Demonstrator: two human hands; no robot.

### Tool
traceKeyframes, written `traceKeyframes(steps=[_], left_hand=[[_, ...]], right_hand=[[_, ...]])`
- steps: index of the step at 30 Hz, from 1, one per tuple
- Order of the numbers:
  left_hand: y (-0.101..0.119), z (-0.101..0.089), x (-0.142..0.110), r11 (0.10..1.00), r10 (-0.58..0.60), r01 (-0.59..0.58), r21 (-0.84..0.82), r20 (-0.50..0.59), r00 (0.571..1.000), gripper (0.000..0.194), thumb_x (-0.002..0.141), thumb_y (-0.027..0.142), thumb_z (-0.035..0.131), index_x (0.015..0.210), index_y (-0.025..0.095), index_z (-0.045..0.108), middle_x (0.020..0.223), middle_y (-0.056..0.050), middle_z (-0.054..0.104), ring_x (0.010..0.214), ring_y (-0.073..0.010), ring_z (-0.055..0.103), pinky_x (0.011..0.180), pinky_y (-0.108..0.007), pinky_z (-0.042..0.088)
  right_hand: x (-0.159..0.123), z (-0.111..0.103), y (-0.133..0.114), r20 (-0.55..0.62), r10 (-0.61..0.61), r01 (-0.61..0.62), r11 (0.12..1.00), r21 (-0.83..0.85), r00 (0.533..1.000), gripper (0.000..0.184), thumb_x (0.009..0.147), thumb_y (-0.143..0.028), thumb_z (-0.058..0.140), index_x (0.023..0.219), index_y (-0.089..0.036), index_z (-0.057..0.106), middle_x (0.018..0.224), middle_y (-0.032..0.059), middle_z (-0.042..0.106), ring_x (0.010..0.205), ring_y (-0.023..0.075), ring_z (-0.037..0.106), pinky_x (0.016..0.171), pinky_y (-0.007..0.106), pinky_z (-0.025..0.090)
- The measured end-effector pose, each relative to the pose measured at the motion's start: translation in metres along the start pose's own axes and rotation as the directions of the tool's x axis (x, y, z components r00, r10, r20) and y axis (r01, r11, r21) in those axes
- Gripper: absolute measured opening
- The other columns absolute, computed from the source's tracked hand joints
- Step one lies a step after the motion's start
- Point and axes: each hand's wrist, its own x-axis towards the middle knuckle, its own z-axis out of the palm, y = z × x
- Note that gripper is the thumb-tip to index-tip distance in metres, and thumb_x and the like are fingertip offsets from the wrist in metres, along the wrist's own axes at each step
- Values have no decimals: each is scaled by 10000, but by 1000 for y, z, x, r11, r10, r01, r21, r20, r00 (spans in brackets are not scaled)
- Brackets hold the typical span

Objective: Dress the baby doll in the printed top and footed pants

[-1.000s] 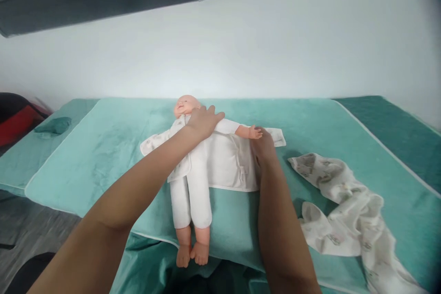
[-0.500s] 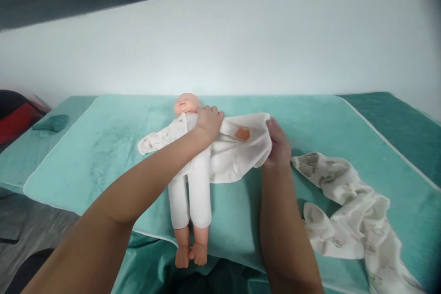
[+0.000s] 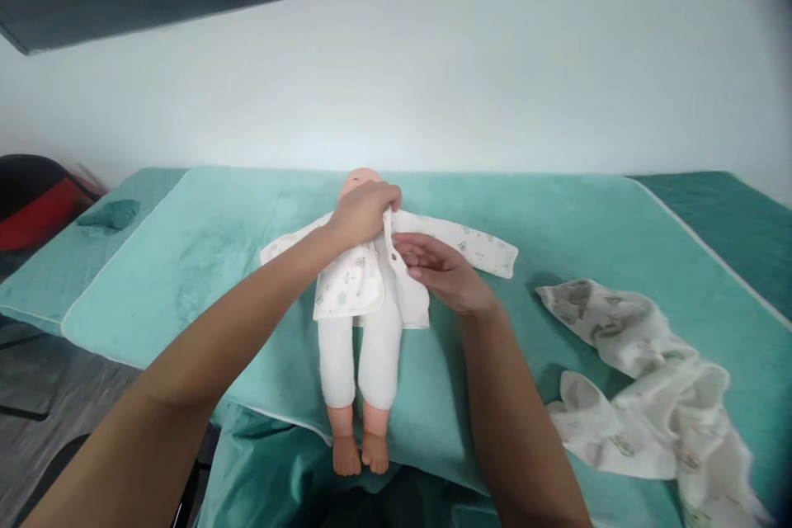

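Note:
A baby doll [image 3: 379, 363] in white leggings lies on its back, feet toward me, its face mostly covered by my arm and hand. Over its chest is a white printed baby jacket [image 3: 348, 287], its front parted. One sleeve [image 3: 479, 247] stretches out flat to the right; the other is partly behind my forearm. Near the doll's neck my left hand [image 3: 366, 210] pinches the jacket's front edge and holds it up. My right hand [image 3: 442, 268] is beside that same edge, palm side up, fingers loosely curled and thumb apart, the fingertips close to or touching the cloth.
A crumpled printed baby garment [image 3: 649, 388] lies to the right on the green padded mat [image 3: 216, 264]. At the far left are a small green cushion [image 3: 110, 214] and a black and red chair [image 3: 40, 206]. A white wall [image 3: 495, 82] rises behind the mat.
The jacket's right side, earlier spread inside out by my right hand, now lies over the doll with its sleeve stretched out. My right hand has moved left to the front edge.

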Motion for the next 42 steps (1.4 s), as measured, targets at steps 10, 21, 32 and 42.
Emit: traceKeyframes(steps=[10, 21, 32, 42], left_hand=[[-40, 16, -81, 887, -415, 276, -371, -378, 827, 180, 901, 130, 515, 980, 221, 649, 1021, -37, 693, 966, -184, 641, 867, -335, 512], [-71, 54, -157, 880, -464, 399, -256, -293, 836, 283, 986, 269, 472, 1208, 226, 643, 1206, -95, 711, 1111, -250, 656, 1010, -435, 514], [-127, 17, -194, 737, -580, 673, -68, -575, 577, 202, 849, 143, 528, 985, 206, 663, 1089, -123, 675, 1152, -308, 591, 1027, -467, 467], [-134, 20, -197, 673, -648, 714, -195, -621, 442, 161, 938, 280, 548, 1058, 195, 612, 1066, -101, 593, 990, -251, 589, 971, -430, 483]], right_hand=[[3, 2, 0, 19, -70, 64, 973, 222, 997, 311, 909, -357, 744, 1205, -264, 732, 880, 32, 682, 577, 127, 585, 430, 230, 361], [8, 5, 16, -166, 65, -45, 992, 121, 984, 227, 881, -395, 738, 1024, -219, 731, 779, 14, 706, 574, 145, 638, 538, 269, 473], [-19, 5, 46, -791, -50, -182, 962, -201, 609, 185, 824, -426, 629, 829, -243, 660, 670, -24, 615, 569, 157, 529, 546, 279, 425], [-42, 1, 49, -825, -310, -796, 251, -551, 473, 369, 851, -284, 544, 1183, -179, 667, 1247, 149, 663, 1178, 331, 540, 1019, 475, 390]])
